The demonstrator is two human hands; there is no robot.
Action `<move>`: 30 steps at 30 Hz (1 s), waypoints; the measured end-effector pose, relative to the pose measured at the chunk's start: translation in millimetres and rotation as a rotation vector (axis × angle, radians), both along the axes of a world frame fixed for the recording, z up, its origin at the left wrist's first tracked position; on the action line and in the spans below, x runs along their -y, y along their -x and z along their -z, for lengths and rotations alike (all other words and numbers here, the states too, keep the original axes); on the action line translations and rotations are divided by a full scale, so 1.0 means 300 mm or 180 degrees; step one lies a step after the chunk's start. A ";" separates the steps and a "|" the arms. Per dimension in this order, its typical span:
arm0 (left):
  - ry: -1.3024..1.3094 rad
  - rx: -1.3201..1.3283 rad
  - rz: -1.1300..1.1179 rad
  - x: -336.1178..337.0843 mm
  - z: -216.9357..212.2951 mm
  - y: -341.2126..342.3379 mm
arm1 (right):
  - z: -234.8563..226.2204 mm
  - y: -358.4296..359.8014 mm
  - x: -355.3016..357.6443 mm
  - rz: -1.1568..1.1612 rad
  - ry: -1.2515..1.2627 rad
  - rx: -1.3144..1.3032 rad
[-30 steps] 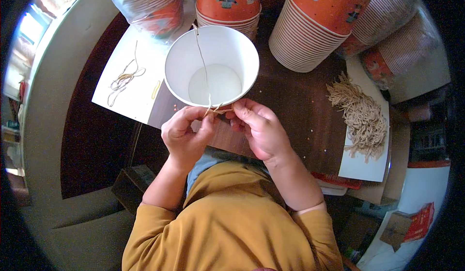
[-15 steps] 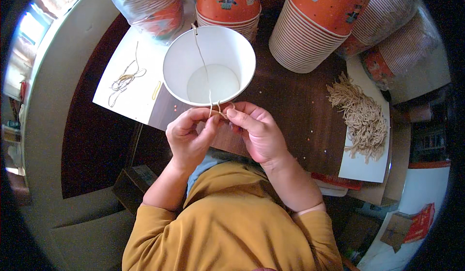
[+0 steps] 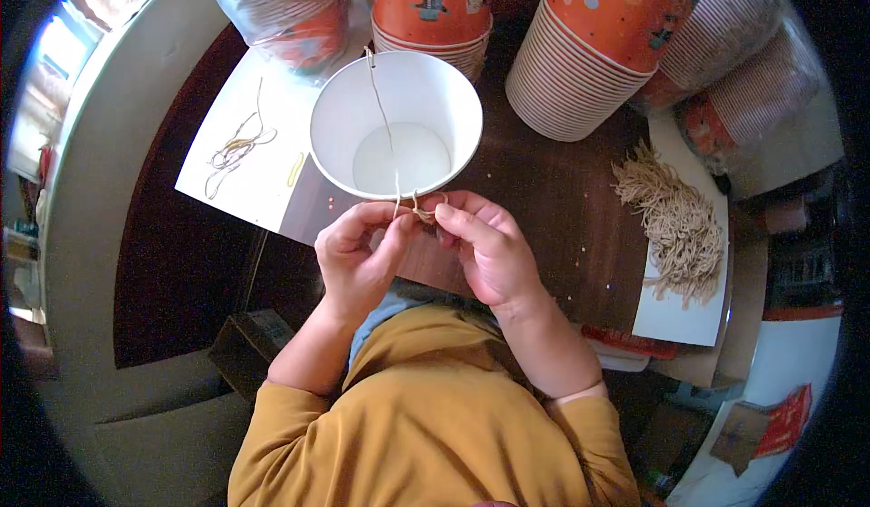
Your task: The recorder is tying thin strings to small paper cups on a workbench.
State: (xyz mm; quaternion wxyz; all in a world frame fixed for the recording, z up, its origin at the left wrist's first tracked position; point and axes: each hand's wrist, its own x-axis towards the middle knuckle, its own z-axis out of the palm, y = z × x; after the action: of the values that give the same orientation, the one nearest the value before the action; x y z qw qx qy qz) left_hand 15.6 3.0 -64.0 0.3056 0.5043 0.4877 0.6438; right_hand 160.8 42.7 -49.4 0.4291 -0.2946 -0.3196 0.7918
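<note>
We see both hands meet at the near rim of the white paper bucket [image 3: 396,126] on the dark bench [image 3: 562,208]. Our left hand [image 3: 358,258] and right hand [image 3: 485,249] each pinch the thin tan string [image 3: 385,117], fingers closed tight, seemingly knotting it. More fibrous strings [image 3: 675,222] lie heaped right.

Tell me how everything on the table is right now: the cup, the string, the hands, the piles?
White cup: upright, open, nothing inside but the string crossing it.
String: stretched across the cup from far rim to near rim.
Left hand: fingers pinching the string end at the near rim.
Right hand: fingers pinching the same spot.
Orange cup stacks: nested, lying tipped.
String bundle: loose heap on white paper.
Few strings: loose on a white sheet.
</note>
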 end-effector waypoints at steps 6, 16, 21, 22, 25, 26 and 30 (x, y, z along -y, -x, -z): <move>0.0109 0.0046 0.0121 0.005 -0.001 0.007 | -0.001 0.006 0.006 0.0048 -0.0280 -0.0017; 0.0174 0.0957 0.0601 0.001 -0.020 0.007 | 0.019 -0.026 0.002 -0.0024 -0.0192 0.0433; 0.0230 0.1059 0.0760 0.002 -0.005 0.024 | 0.030 -0.047 -0.014 -0.0119 -0.0337 0.0573; 0.0238 0.1094 0.0710 0.003 -0.003 0.026 | 0.026 -0.052 -0.015 -0.0026 -0.0442 0.0717; 0.0225 0.1141 0.0680 0.001 -0.007 0.021 | 0.021 -0.061 -0.020 0.0119 -0.0610 0.0854; 0.0203 0.1152 0.0696 0.001 -0.008 0.019 | 0.022 -0.061 -0.022 0.0165 -0.0673 0.0845; 0.0237 0.0858 0.0383 0.006 -0.017 -0.006 | -0.006 -0.060 0.000 0.0278 -0.0993 0.1234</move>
State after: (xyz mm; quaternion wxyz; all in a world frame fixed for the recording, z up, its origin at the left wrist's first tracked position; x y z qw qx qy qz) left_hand 17.5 1.1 -58.9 0.4248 0.4300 0.4347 0.6676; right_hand 179.0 42.8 -47.7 0.4339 -0.3847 -0.5012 0.6424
